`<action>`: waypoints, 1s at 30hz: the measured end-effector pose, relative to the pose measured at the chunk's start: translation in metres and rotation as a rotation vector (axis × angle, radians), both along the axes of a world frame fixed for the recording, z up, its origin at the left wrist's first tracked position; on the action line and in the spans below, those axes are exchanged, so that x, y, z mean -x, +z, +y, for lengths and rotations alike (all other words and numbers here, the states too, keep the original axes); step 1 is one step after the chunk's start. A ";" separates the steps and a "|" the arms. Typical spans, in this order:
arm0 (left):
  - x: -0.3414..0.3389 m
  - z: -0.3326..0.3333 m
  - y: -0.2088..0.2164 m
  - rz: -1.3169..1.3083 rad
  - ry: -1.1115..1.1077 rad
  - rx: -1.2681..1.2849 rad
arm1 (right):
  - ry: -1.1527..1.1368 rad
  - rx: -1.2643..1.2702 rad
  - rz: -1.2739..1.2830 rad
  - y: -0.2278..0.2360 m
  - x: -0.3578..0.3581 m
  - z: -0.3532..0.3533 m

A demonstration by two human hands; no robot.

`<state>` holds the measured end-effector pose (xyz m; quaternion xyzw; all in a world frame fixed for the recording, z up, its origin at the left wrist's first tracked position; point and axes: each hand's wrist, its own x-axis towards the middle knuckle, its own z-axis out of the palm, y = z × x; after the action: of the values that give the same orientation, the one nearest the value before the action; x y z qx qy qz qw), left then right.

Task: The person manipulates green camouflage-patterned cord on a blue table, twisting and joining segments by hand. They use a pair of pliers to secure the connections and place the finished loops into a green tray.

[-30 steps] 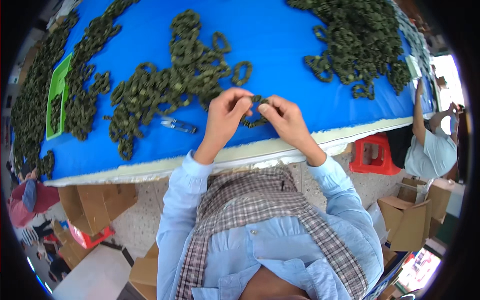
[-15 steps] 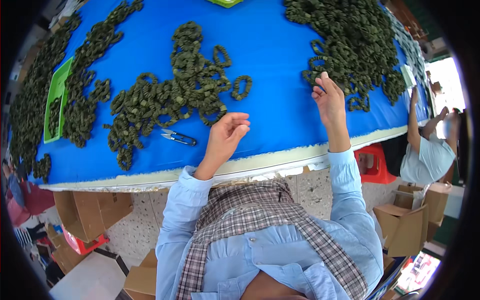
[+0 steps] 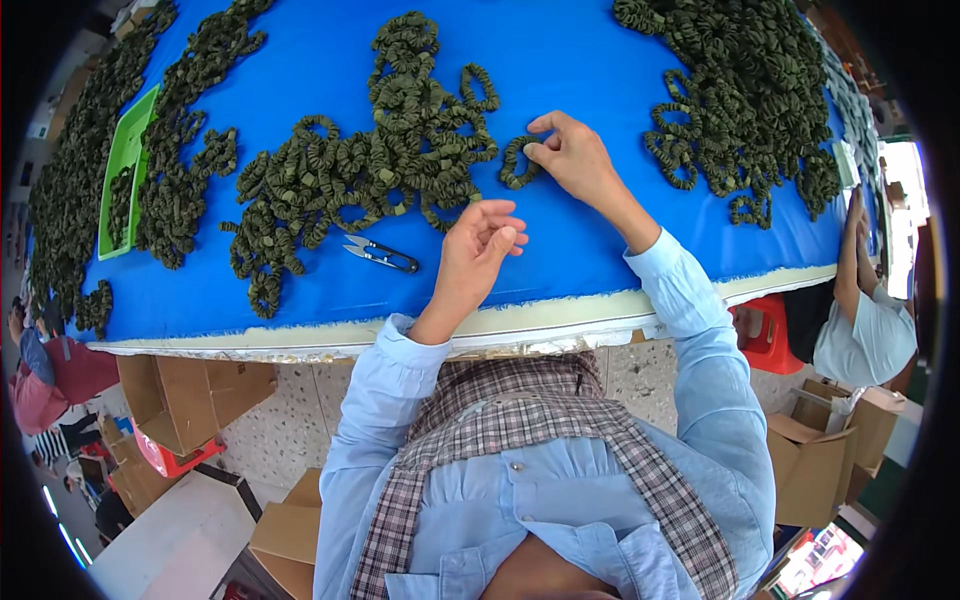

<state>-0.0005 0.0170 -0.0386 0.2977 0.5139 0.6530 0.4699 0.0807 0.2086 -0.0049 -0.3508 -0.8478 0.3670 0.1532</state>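
Observation:
My right hand (image 3: 584, 168) reaches over the blue table and pinches the right edge of a dark green ruched scrunchie (image 3: 508, 170), which lies just apart from the middle pile of scrunchies (image 3: 400, 125). My left hand (image 3: 466, 262) hovers near the table's front edge, below that pile. Its fingers are loosely curled, the thumb stands apart, and nothing is in it. To its left lies a pair of thread snips (image 3: 382, 254) with black handles and blades pointing left. A larger pile of the same scrunchies (image 3: 745, 95) spreads at the far right.
More scrunchies (image 3: 180, 200) lie in long heaps at the left, around a green tray (image 3: 113, 205) holding a few. Below the table edge are cardboard boxes (image 3: 190, 400) and a red stool (image 3: 768, 340). At the right, another person (image 3: 865, 335) reaches to the table.
My right hand has moved left from beside the right pile to the lone scrunchie and taken hold of its edge. My left hand stays near the same spot. The whole view has shifted slightly.

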 end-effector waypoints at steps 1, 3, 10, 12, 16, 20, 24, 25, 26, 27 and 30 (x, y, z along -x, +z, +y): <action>0.000 0.001 0.001 -0.010 0.025 0.012 | 0.001 0.094 0.020 0.001 -0.004 0.000; -0.002 0.003 0.006 -0.077 0.075 0.036 | 0.007 0.256 0.078 0.007 -0.011 -0.003; -0.010 -0.008 0.034 -0.354 0.109 -0.042 | 0.049 0.642 0.393 0.045 -0.040 -0.047; -0.012 -0.012 0.041 -0.398 0.103 -0.054 | 0.059 0.715 0.454 0.048 -0.047 -0.052; -0.013 -0.019 0.050 -0.446 0.100 -0.050 | 0.084 0.857 0.537 0.046 -0.055 -0.055; -0.016 -0.022 0.055 -0.454 0.114 -0.033 | 0.096 0.915 0.551 0.044 -0.059 -0.057; -0.016 -0.024 0.049 -0.458 0.077 -0.038 | 0.103 0.885 0.561 0.040 -0.062 -0.057; -0.017 -0.024 0.050 -0.453 0.083 -0.040 | 0.111 0.844 0.558 0.038 -0.063 -0.056; -0.017 -0.024 0.051 -0.449 0.088 -0.042 | 0.118 0.802 0.555 0.036 -0.063 -0.056; -0.017 -0.024 0.052 -0.451 0.089 -0.042 | 0.145 0.502 0.534 0.038 -0.063 -0.058; -0.017 -0.025 0.056 -0.456 0.088 -0.053 | 0.239 -0.214 0.460 0.048 -0.061 -0.067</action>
<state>0.0163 -0.0081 0.0177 0.1319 0.3897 0.7366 0.5368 0.1414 0.1416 0.0428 -0.1376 -0.8602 0.3608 0.3331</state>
